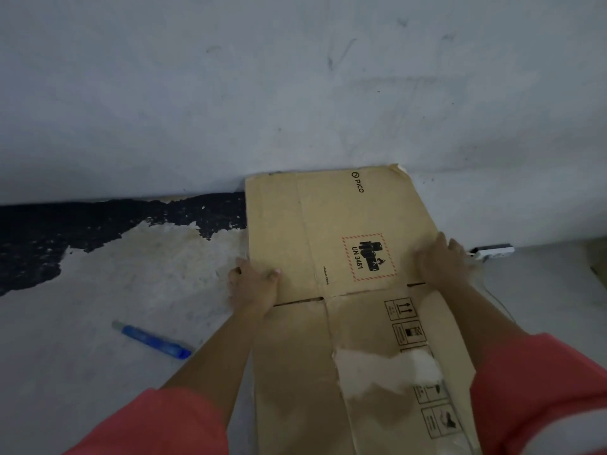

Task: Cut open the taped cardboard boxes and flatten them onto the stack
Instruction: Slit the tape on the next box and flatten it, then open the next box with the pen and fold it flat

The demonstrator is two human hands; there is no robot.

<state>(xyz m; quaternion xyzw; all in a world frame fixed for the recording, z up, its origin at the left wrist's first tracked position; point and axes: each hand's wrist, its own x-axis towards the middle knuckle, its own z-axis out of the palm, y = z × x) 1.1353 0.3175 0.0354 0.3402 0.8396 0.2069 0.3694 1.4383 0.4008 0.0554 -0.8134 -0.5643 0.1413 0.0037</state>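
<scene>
A flattened brown cardboard box (315, 224) lies on the grey floor, its far edge against the wall. It carries a PICO logo, a red-bordered UN 3481 label and handling symbols, with a torn white patch near me. My left hand (254, 285) grips the box's left edge, thumb on top. My right hand (441, 262) presses flat on the right side of the cardboard, fingers spread. A blue box cutter (152, 339) lies on the floor to the left, apart from both hands.
The grey wall (295, 93) rises just behind the box. Peeling dark paint (49, 238) and bare white plaster mark the floor on the left. A white power strip (492, 250) with a cable lies by the wall at right.
</scene>
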